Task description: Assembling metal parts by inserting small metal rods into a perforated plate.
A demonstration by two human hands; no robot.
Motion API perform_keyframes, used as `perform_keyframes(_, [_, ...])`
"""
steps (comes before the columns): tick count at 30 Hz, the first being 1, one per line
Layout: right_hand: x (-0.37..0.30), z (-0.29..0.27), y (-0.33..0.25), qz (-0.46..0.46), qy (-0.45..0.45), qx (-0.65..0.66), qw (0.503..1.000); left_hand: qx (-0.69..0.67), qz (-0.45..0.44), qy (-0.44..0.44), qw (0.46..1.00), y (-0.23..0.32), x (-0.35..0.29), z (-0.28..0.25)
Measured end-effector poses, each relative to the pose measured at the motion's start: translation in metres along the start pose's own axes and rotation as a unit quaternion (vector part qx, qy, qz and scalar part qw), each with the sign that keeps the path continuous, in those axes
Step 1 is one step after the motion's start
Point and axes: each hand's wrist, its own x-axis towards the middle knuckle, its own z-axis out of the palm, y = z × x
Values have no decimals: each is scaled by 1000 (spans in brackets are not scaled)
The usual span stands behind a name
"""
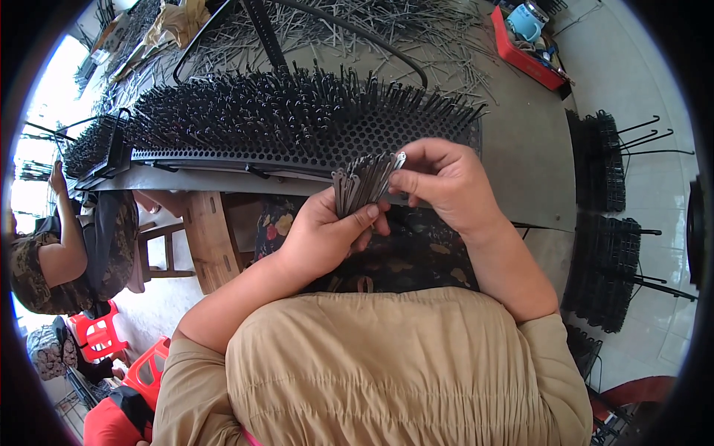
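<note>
A fanned bundle of flat grey metal strips point(357, 184) is sitting over the lap, near the edge of a perforated black rack point(368, 141). The left hand point(320, 232) is gripping its lower part. At its right edge, the right hand point(446, 182) is pinching a strip end point(400, 159); whether that strip is standing clear is hard to tell. Slender black rods point(230, 108) are crowding the rack; loose strips point(446, 44) are lying beyond on the table point(524, 141).

Lower ends of the metal strip bundle point(358, 187) are hidden by the left hand point(321, 230). Upright rods point(230, 111) obscure the perforated rack's point(398, 141) rear holes. Co-worker point(63, 256) at left: cut off by the rim.
</note>
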Motion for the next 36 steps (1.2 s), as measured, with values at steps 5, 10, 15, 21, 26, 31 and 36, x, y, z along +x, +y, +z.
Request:
perform_keyframes(5, [2, 1, 4, -11, 37, 18, 999, 26, 7, 62, 998, 3, 2, 4])
perform_keyframes(10, [25, -23, -1, -277, 280, -188, 900, 21, -37, 81, 996, -6, 7, -2])
perform_keyframes(15, [54, -43, 3, -451, 333, -337, 756, -117, -157, 58, 979, -3, 11, -2])
perform_keyframes(21, [56, -38, 1, -447, 306, -394, 743, -125, -170, 77, 974, -2, 9, -3])
perform_keyframes(26, [53, -39, -6, -451, 292, -450, 713, -108, -124, 79, 983, -8, 10, -3])
perform_keyframes(31, [46, -38, -5, -449, 238, -525, 683, -126, -99, 80, 984, -11, 11, -5])
perform_keyframes(36, [15, -21, 3, -182, -58, -90, 977, -282, -104, -26, 954, -8, 6, -10])
